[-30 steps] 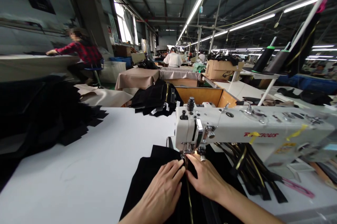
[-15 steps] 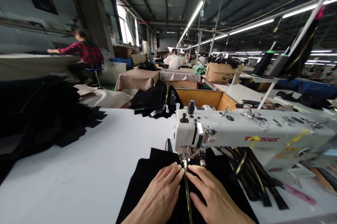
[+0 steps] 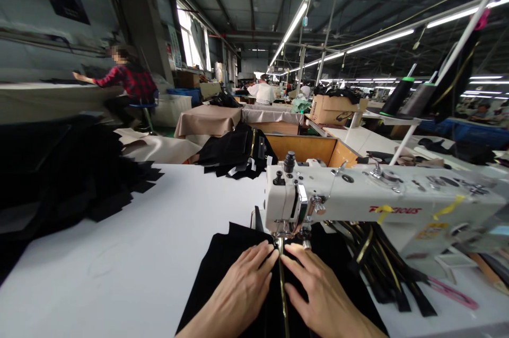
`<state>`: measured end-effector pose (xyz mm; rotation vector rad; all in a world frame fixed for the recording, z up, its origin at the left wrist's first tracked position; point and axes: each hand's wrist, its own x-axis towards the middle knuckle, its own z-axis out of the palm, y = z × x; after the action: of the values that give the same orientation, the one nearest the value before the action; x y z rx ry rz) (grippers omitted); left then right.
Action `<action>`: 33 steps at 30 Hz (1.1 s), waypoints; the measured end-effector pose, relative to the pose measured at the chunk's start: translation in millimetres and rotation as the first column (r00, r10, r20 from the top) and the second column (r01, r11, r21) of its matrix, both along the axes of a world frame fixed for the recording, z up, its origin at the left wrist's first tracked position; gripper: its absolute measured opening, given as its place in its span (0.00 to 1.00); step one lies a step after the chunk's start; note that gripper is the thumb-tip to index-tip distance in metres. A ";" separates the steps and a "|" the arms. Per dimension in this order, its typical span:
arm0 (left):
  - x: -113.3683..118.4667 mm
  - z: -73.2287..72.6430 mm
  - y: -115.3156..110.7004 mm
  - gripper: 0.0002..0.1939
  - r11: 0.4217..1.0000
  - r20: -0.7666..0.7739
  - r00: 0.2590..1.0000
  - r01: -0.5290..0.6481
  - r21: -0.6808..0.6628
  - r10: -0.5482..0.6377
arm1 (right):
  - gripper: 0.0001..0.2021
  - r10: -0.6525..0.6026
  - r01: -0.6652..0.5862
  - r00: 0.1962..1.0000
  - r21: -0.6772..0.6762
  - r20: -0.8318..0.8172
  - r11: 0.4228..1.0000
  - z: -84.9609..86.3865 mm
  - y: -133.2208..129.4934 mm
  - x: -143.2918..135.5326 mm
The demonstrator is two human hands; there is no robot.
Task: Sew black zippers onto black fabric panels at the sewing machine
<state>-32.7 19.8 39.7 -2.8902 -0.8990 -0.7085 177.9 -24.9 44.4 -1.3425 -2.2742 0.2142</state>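
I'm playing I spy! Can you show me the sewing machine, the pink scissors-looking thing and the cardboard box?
Sewing machine (image 3: 350, 189): head view, its white arm.
Pink-handled tool (image 3: 457, 295): head view, its handle.
Cardboard box (image 3: 330, 108): head view, its front.

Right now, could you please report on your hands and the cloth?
Left hand, right hand on cloth, either side of gold zip. Zip runs to machine. Strips near cloth's right edge.

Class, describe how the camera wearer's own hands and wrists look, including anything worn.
The left hand and right hand are both bare, with no gloves, rings, watch or bracelet showing. No sleeve or cuff is in view at either wrist.
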 end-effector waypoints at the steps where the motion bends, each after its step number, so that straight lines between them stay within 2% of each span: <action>1: -0.3 0.3 0.4 0.27 1.000 -0.007 1.000 -0.004 -0.002 0.004 | 0.27 -0.001 0.001 1.000 0.004 0.001 1.000 -0.2 0.5 0.0; 7: -1.4 6.0 -0.1 0.25 0.999 -0.043 0.999 -0.001 -0.053 -0.001 | 0.26 -0.003 0.003 1.000 0.021 0.027 1.000 -0.9 0.0 -0.8; 14: -1.2 14.4 -0.8 0.25 0.997 0.011 1.000 0.020 -0.075 -0.020 | 0.27 -0.010 0.008 0.999 0.051 0.040 0.999 -4.6 -1.5 -2.4; 21: -1.9 10.1 -0.2 0.26 0.993 0.059 0.998 0.032 -0.110 -0.025 | 0.27 -0.015 0.012 0.999 0.052 0.050 0.999 -7.0 -0.3 -1.2; 33: 1.3 8.9 0.8 0.25 0.999 0.041 0.999 0.013 -0.038 -0.011 | 0.27 -0.009 0.009 1.000 0.037 0.005 0.999 -6.7 3.4 -1.8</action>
<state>-31.3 20.6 48.6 -2.9267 -0.9102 -0.7618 176.1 -21.6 37.7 -1.3357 -2.2654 0.1654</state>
